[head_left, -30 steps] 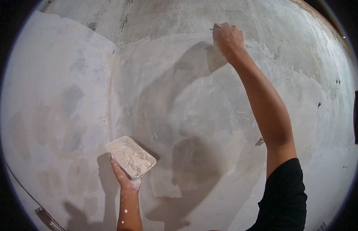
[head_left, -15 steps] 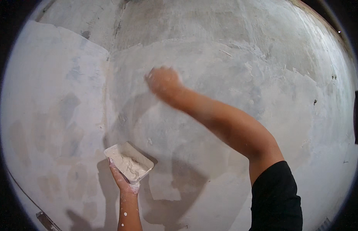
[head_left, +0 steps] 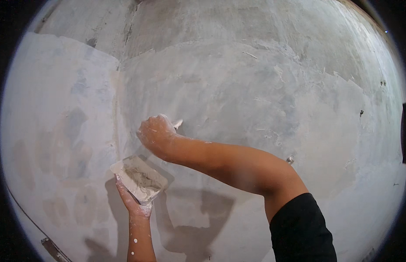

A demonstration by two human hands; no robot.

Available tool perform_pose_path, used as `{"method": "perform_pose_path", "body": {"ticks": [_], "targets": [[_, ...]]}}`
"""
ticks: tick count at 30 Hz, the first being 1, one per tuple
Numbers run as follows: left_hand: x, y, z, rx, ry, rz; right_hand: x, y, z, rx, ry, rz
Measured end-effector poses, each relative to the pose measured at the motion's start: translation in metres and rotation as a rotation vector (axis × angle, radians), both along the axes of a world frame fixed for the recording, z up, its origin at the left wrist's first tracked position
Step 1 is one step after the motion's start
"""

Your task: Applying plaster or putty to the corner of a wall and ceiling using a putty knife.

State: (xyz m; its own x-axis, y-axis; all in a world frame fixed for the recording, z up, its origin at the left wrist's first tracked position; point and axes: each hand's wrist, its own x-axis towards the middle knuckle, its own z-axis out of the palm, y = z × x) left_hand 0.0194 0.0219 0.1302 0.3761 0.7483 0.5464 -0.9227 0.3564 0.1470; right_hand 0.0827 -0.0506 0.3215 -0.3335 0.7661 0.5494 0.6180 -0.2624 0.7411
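My left hand (head_left: 131,201), dusted with white, holds a pale rectangular tub (head_left: 157,174) from below and its left side. The tub is tilted toward me, and thick off-white putty (head_left: 139,175) lies inside. Above and slightly right of it, my right hand (head_left: 156,134) is closed in a fist near the wall, its knuckles whitened. A short, whitish, putty-smeared blade (head_left: 178,124), apparently a putty knife's, pokes out beside the fist; the fingers hide its handle.
A grey wall (head_left: 238,96) fills the view, partly coated in paler plaster, with an inner corner left of my hands. A small knob-like fitting (head_left: 290,160) sticks out near my right elbow. A dark cable (head_left: 26,214) runs at lower left.
My right hand has come down and a little left, closer to the tub, and the pale blade now shows beside it. The tub has shifted slightly left and up in view.
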Motion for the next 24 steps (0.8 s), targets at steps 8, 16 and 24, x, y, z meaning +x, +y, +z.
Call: {"method": "perform_pose_path", "body": {"ticks": [8, 16, 24], "targets": [[-0.016, -0.051, 0.035, -0.016, 0.012, -0.012, 0.034, -0.125, 0.146, 0.575, 0.009, -0.206], [-0.020, -0.068, 0.049, -0.023, 0.014, -0.062, 0.076, -0.150, 0.119, 0.573, -0.302, -0.022], [-0.026, -0.081, 0.055, -0.021, 0.035, -0.047, -0.013, -0.141, 0.065, -0.032, 0.089, -0.135]]}}
